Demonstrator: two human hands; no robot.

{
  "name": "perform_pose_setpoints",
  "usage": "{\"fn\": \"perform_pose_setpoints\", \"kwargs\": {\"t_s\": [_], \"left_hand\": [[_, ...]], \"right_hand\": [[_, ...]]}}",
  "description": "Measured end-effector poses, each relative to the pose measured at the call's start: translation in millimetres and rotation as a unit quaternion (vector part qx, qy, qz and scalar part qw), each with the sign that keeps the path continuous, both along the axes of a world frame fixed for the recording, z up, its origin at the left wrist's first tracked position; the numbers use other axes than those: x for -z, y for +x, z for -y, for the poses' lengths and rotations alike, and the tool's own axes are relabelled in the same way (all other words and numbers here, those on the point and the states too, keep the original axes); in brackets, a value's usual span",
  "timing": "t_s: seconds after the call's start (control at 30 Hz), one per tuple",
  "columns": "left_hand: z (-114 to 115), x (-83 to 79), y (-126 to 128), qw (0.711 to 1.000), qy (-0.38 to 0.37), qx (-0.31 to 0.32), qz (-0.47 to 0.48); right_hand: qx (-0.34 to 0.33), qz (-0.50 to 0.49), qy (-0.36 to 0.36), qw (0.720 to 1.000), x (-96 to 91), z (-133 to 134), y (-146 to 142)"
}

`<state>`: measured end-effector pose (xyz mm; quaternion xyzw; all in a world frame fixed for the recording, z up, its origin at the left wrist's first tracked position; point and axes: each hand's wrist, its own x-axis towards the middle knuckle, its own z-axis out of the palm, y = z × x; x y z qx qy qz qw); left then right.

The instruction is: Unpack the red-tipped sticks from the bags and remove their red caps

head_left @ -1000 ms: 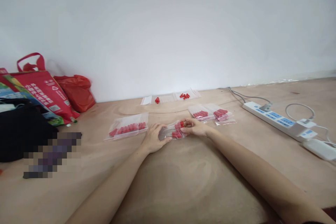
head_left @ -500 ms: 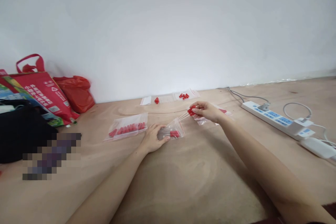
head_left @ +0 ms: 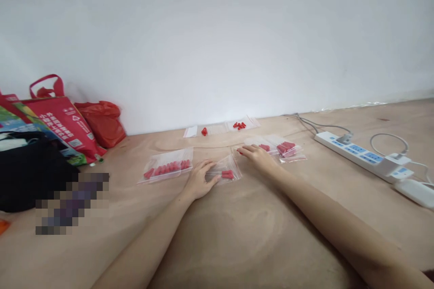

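Note:
My left hand (head_left: 199, 181) rests on the table with thumb and fingers on either side of a clear zip bag (head_left: 236, 168), holding it down. Red handles (head_left: 227, 174) with thin pale shafts show through its plastic. To the right, my right hand (head_left: 258, 158) is low over the table, fingers bent forward over a small red piece (head_left: 239, 151) at the fingertips; most of it is hidden, as is the thumb. Just beyond that hand lies another zip bag (head_left: 254, 142) with red handles (head_left: 264, 147). Left of my left hand, a flat zip bag (head_left: 162, 160) contains a row of several red handles.
Further right lies a zip bag with bundled red handles (head_left: 286, 148). Along the wall, zip bags hold small red pieces (head_left: 239, 125) and a red part (head_left: 204, 131). A white power strip (head_left: 352, 151) with cables is right; red bags (head_left: 101, 122) and a black bag (head_left: 30, 171) stand left.
My right hand has come down and slightly left, with the red-handled pieces it held now mostly hidden under it. Fewer red handles show in the left hand's bag. The left hand has stayed there.

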<state>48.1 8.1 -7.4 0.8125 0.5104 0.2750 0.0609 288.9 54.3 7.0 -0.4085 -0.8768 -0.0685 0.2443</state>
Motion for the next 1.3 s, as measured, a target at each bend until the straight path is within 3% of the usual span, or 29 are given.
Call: {"fn": "perform_pose_setpoints", "kwargs": {"t_s": [0.13,0.33,0.47,0.57,0.7,0.87,1.07,1.2,1.3], "left_hand": [[0,-0.8,0,1.000,-0.016,-0.001,-0.002],[1,-3.8,1,0.999,-0.041,0.001,-0.004],[2,-4.9,2,0.999,-0.047,0.004,0.001],[2,-5.3,2,0.999,-0.044,0.006,0.005],[3,-5.8,3,0.999,-0.041,0.008,0.001],[4,-3.4,5,1.000,0.004,0.000,0.000],[2,0.8,6,0.999,-0.021,0.027,0.023],[2,-0.3,7,1.000,-0.011,-0.002,0.017],[4,-1.8,9,1.000,-0.009,-0.020,0.015]], "right_hand": [[0.040,0.107,-0.022,0.993,6.8,4,0],[0.043,0.148,-0.032,0.988,9.2,11,0],[0.048,0.108,-0.038,0.992,2.5,15,-1],[0.048,0.026,-0.047,0.997,-0.9,17,-3],[-0.018,-0.055,-0.099,0.993,3.2,19,-11],[-0.048,-0.079,-0.141,0.986,9.0,20,-19],[-0.096,-0.089,-0.189,0.973,4.6,21,-19],[-0.155,-0.101,-0.220,0.958,3.5,23,-22],[-0.137,-0.117,-0.216,0.959,6.5,24,-30]]}}
